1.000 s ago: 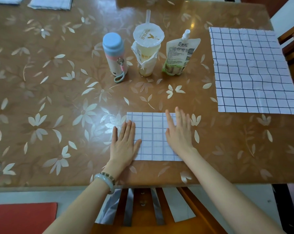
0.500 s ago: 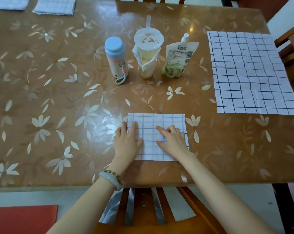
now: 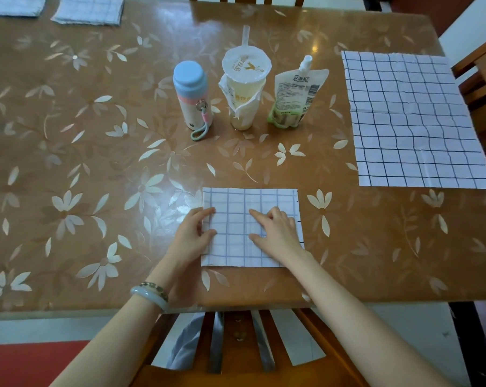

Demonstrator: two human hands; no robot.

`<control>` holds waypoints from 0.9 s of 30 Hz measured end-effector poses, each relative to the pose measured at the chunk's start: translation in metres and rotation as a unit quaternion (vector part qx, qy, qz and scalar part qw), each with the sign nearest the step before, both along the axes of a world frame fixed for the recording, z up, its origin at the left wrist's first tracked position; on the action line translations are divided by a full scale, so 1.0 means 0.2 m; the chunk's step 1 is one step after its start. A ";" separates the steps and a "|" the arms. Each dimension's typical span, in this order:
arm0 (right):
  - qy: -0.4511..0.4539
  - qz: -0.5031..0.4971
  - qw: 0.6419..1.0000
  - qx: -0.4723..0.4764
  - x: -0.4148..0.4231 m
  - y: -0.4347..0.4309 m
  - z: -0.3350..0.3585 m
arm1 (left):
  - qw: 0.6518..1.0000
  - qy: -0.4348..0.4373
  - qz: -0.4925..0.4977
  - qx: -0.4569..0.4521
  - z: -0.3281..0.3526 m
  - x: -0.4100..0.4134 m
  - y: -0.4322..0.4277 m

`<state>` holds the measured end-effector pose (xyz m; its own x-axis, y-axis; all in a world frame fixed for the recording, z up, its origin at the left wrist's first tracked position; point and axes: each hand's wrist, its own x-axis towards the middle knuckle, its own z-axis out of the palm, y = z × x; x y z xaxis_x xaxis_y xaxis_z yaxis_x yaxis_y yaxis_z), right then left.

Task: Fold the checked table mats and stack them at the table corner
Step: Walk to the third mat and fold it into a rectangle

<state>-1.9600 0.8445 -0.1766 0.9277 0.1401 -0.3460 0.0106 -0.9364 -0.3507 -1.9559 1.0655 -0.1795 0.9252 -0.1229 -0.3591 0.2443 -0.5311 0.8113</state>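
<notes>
A folded checked mat (image 3: 236, 199) lies on the table near the front edge. My left hand (image 3: 193, 236) pinches its left edge between thumb and fingers. My right hand (image 3: 275, 233) sits on the mat's right half with fingers and thumb curled against the cloth. An unfolded checked mat (image 3: 412, 121) lies flat at the right side of the table. Two folded mats (image 3: 88, 9) rest at the far left corner, the left one (image 3: 13, 5) cut off by the frame.
A blue-capped flask (image 3: 191, 93), a sealed drink cup with a straw (image 3: 246, 85) and a spouted pouch (image 3: 295, 96) stand in a row mid-table. A wooden chair back (image 3: 236, 344) is under the front edge, and another chair (image 3: 484, 79) stands at the right.
Both hands went from lying flat on the folded mat to curled. My left hand slid to the mat's left edge and took hold; my right hand's fingers bent on the cloth.
</notes>
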 end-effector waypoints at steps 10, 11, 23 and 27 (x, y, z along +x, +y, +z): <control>0.010 0.049 0.998 0.033 0.02 0.39 0.01 | 0.997 -0.017 -0.010 0.069 0.03 -0.01 0.41; 0.014 0.051 0.998 0.035 0.02 0.40 0.01 | 0.997 -0.021 -0.011 0.067 0.03 -0.02 0.43; 0.121 0.053 0.991 -0.017 0.13 0.47 0.07 | 0.999 0.011 -0.044 -0.017 0.16 -0.05 0.46; 0.168 0.050 0.984 -0.036 0.18 0.49 0.10 | 0.997 -0.007 -0.080 -0.005 0.23 -0.05 0.42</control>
